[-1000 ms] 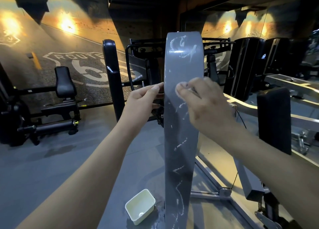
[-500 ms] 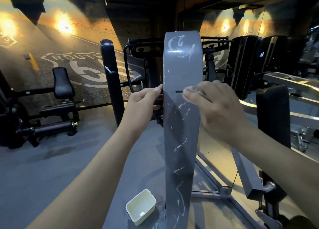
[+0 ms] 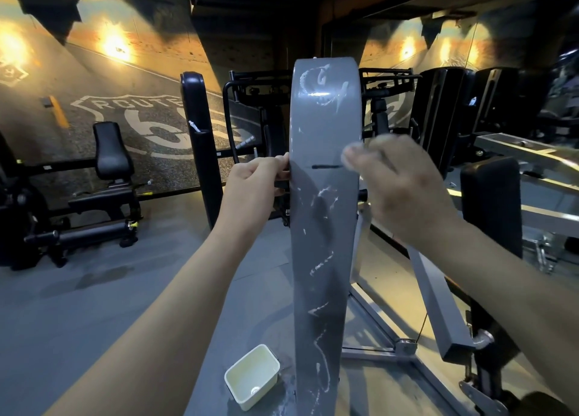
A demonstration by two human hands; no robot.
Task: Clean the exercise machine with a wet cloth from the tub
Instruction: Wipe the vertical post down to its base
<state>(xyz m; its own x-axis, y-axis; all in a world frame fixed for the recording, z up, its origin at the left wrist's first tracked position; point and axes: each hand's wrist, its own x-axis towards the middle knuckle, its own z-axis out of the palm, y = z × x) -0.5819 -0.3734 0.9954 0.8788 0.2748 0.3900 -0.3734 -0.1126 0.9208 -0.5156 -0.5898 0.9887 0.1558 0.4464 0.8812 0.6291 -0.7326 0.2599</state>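
A tall grey curved cover of the exercise machine (image 3: 324,227) stands upright in front of me, streaked with white smears. My right hand (image 3: 398,190), blurred by motion, holds a small white cloth (image 3: 352,157) against the cover's right edge, beside a dark horizontal slot. My left hand (image 3: 253,184) grips the cover's left edge at the same height. A cream rectangular tub (image 3: 252,376) sits on the floor at the foot of the cover, with a wet patch around it.
A black padded post (image 3: 492,209) stands close on the right, above the grey frame bars (image 3: 435,306). A black upright pad (image 3: 200,143) and a seated machine (image 3: 109,177) stand on the left. Mirrors line the far right wall. Grey floor lies open at lower left.
My right hand with the cloth has slid from the middle of the cover toward its right edge, uncovering the dark slot. The left hand has stayed on the left edge.
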